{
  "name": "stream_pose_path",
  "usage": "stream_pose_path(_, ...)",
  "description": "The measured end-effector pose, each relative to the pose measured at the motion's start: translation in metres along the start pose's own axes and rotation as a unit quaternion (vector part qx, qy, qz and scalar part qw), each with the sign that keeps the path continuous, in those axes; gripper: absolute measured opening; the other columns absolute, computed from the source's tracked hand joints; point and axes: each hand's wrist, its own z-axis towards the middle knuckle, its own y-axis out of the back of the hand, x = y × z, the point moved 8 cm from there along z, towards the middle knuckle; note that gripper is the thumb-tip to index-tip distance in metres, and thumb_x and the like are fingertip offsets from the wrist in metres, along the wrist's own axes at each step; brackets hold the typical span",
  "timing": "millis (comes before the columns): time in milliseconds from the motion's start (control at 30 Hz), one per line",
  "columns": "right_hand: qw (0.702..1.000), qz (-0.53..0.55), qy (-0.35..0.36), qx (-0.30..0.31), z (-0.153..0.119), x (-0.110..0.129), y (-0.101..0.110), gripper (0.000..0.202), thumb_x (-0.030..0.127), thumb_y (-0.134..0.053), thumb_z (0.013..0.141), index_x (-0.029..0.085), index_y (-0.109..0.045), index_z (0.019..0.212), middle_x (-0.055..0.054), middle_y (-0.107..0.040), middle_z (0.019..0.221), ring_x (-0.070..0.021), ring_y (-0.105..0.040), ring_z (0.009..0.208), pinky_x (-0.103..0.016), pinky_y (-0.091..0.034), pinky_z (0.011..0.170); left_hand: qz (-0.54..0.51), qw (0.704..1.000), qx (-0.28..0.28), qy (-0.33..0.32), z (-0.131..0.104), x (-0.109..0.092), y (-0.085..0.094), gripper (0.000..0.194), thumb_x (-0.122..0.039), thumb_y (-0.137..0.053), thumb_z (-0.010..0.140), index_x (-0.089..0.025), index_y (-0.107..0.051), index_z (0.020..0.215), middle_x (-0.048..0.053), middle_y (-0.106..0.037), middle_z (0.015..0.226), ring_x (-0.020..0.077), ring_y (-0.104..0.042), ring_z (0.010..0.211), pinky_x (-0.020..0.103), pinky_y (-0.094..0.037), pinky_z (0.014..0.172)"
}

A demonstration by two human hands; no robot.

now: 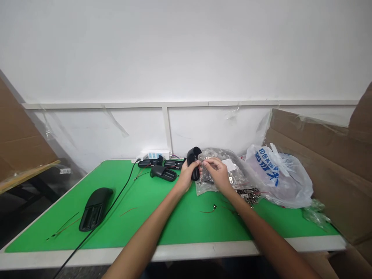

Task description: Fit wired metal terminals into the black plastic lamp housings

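Note:
My left hand (186,176) is closed around a curved black plastic housing (193,159), held upright above the green table mat. My right hand (216,172) is beside it, thumb and fingertips pinched together close to the housing's open side. Whatever sits in that pinch is too small to make out, though a thin wire seems to hang near it. Just behind both hands lies a clear plastic bag (242,174) full of small metal parts. Under my right forearm is a pile of small metal pieces with wires (250,195).
More black housings (163,173) lie at the back left, near a white power strip (157,154). Another housing (95,209) is at front left, crossed by a black cable (116,203). A white plastic bag (280,176) and cardboard (314,155) stand right. Loose wires (128,211) dot the mat.

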Motion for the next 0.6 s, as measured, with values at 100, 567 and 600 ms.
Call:
stream_pose_path(100, 0.997, 0.046, -0.05, -0.022, 0.002, -0.007, 0.004, 0.026, 0.045, -0.073, 0.085, 0.02, -0.081, 0.089, -0.007, -0.078, 0.093, -0.0239, -0.072, 0.091, -0.037, -0.058, 0.083, 0.022, 0.999, -0.003, -0.036, -0.002, -0.009, -0.002, 0.054, -0.042, -0.095, 0.061, -0.015, -0.064, 0.097, 0.0, -0.068, 0.075, 0.0128, -0.063, 0.06, 0.025, -0.051, 0.057)
stream_pose_path(567, 0.998, 0.031, -0.061, 0.01, 0.002, -0.013, -0.001, 0.031, 0.049, -0.071, 0.085, 0.02, -0.081, 0.087, -0.008, -0.079, 0.092, -0.025, -0.072, 0.093, -0.039, -0.058, 0.089, 0.108, 0.987, -0.028, -0.114, 0.0, -0.02, -0.001, 0.049, -0.046, -0.094, 0.062, -0.016, -0.067, 0.09, 0.0, -0.066, 0.073, 0.0128, -0.059, 0.064, 0.026, -0.049, 0.064)
stream_pose_path(600, 0.997, 0.028, -0.067, 0.015, 0.003, -0.015, -0.002, 0.031, 0.049, -0.071, 0.085, 0.02, -0.081, 0.086, -0.008, -0.079, 0.092, -0.0251, -0.072, 0.092, -0.039, -0.058, 0.088, 0.114, 0.986, -0.03, -0.114, 0.0, -0.02, -0.001, 0.05, -0.047, -0.094, 0.062, -0.016, -0.067, 0.09, -0.001, -0.066, 0.073, 0.013, -0.06, 0.064, 0.026, -0.049, 0.063)
